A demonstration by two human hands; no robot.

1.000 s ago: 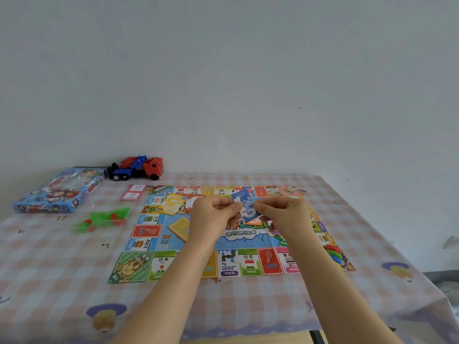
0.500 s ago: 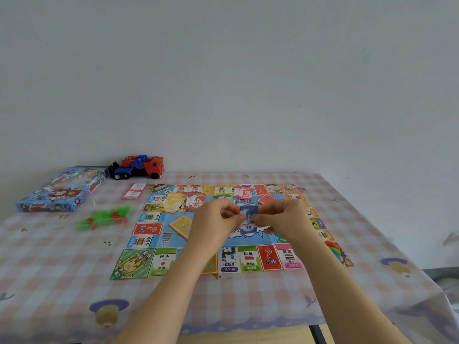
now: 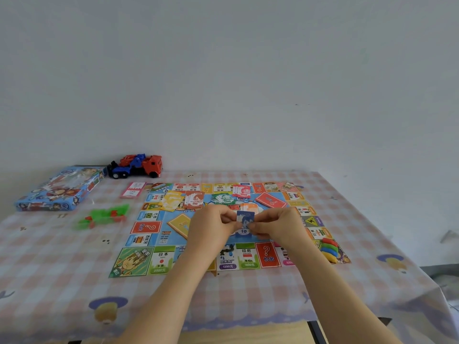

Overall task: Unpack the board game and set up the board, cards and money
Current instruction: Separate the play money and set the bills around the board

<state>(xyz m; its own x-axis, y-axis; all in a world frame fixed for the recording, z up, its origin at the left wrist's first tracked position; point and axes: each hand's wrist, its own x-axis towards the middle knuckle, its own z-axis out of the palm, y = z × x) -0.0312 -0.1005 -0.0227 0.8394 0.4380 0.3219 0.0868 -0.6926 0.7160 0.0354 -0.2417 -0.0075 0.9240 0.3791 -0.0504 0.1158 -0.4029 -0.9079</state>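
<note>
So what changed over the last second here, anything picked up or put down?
Both hands, left hand and right hand, came down toward the game board with the blue 10 notes pinched between them. The notes now sit lower and more upright. Nothing was let go or newly taken; the grip on both sides is unchanged. The money piles, the game box, the toy truck and the green pieces stayed put.

Mostly paper and plastic on show here, plus a shiny desk cover

The desk (image 3: 347,289) wears a glossy checked plastic sheet that catches the light. The board (image 3: 139,259) looks like thin printed paper, smooth with a slight sheen, and the blue 10 notes (image 3: 244,223) look like flimsy printed paper too. The game box (image 3: 57,189) is glossy printed card, the toy truck (image 3: 136,166) hard shiny plastic, and the green pieces (image 3: 104,216) translucent plastic.
</note>
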